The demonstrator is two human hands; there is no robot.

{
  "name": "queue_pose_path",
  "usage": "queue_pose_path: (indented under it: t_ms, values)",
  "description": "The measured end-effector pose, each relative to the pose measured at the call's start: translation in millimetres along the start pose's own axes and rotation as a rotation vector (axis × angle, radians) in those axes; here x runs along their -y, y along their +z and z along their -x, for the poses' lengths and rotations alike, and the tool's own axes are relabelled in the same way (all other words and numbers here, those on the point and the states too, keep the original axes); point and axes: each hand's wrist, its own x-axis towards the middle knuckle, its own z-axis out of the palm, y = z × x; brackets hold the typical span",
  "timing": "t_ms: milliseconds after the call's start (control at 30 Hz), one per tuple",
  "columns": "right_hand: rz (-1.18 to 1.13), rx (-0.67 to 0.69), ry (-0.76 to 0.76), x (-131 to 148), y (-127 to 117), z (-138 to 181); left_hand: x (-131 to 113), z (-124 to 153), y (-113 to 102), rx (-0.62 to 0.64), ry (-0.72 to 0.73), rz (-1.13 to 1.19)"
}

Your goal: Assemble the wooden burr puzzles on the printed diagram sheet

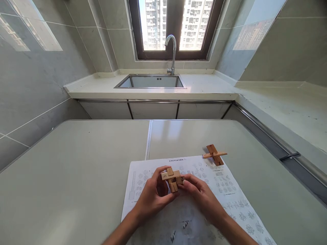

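Between both hands, above a printed sheet (pixel 143 166), is a small wooden interlocking puzzle (pixel 171 177) made of crossed, numbered blocks. My left hand (pixel 153 195) grips it from the left, with fingers behind and the thumb at its lower end. My right hand (pixel 200 195) pinches the block marked 2 on the right side. Part of the puzzle's back is hidden by the fingers. Beyond my right hand, a second wooden piece (pixel 214 154), cross-shaped with flat and thin numbered parts, rests at the sheet's upper right corner.
The sheet carries rows of small puzzle diagrams and lies on a pale table (pixel 76 177) with a seam down its middle. Behind the table stands a counter with a sink (pixel 150 81) and a curved faucet (pixel 174 54) under a window. Another counter (pixel 286 102) runs along the right.
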Motion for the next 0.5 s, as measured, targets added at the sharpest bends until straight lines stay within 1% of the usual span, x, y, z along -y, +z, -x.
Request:
queue_pose_path:
  t_ms: [133, 233, 367, 500]
  values:
    - [-0.075, 0.008, 0.042, -2.9, -0.4, -0.7, 0.5, 0.7, 0.6, -0.021, 0.024, -0.087]
    - [-0.127, 0.006, 0.068, -2.3, -1.8, -0.3, -0.1, 1.8, 1.8, -0.003, 0.043, -0.157]
    - [-0.137, 0.021, 0.07, 0.5, -5.0, 1.0, 0.9, 2.7, 3.7, 0.034, 0.088, -0.21]
    - [-0.148, 0.065, 0.069, 1.2, -5.8, 1.3, 3.7, 2.3, 5.0, 0.02, 0.151, -0.301]
